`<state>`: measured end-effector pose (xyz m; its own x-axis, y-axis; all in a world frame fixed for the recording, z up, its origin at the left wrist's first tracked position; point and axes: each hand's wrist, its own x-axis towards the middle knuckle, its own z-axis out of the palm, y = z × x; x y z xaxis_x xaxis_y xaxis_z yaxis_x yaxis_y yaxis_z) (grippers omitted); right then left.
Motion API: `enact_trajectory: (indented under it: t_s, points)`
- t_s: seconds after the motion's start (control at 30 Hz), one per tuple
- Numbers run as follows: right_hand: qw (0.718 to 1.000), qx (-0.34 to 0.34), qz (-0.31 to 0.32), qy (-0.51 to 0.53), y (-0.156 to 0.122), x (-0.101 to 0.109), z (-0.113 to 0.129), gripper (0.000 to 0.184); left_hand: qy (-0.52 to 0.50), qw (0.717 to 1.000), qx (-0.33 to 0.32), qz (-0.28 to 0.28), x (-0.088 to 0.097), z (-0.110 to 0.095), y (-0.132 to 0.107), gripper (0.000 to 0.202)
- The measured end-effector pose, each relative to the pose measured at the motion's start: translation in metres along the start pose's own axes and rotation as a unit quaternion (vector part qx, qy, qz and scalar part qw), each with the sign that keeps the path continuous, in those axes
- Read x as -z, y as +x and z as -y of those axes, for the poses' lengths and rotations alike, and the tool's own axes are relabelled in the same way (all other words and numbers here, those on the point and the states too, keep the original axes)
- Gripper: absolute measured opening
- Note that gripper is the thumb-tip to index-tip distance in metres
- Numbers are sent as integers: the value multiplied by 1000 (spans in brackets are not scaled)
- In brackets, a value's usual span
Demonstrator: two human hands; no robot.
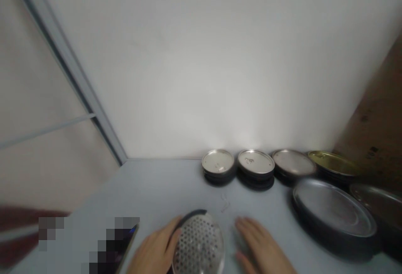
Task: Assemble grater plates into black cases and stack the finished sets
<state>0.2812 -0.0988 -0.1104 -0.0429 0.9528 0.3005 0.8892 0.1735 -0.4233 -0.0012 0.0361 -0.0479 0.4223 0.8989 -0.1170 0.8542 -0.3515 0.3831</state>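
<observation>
A round perforated metal lid point(199, 244) with a dark rim stands tilted at the bottom middle, its lower part cut off by the frame. My left hand point(153, 249) grips its left edge. My right hand point(260, 244) lies open on the pale table point(163, 186), fingers apart, just right of the lid and not touching it. Farther back, several round metal can lids in short stacks point(256, 167) line the wall. Two larger dark oval pans point(333, 217) sit at the right.
Small white scraps point(224, 203) lie on the table above my hands. A phone point(127, 244), partly blurred out, lies at the lower left. A white wall point(201, 65) rises behind the table, with a brown board point(373, 111) at the right and a metal-framed panel point(56, 98) at the left.
</observation>
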Motion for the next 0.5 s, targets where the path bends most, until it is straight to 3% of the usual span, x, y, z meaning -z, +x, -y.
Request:
enact_trajectory:
  t_s: [0.07,0.27,0.4,0.5]
  points:
    - [1000,-13,-6,-11,14,4,3,44,32,999,37,0,11,9,0,52]
    - [999,-11,36,-4,70,17,10,54,88,991,102,-21,28,18,6,58]
    - [997,-8,72,29,92,25,14,30,126,984,121,-26,32,4,14,60]
    - [995,-30,88,28,95,29,13,25,155,977,134,-59,31,-22,20,58]
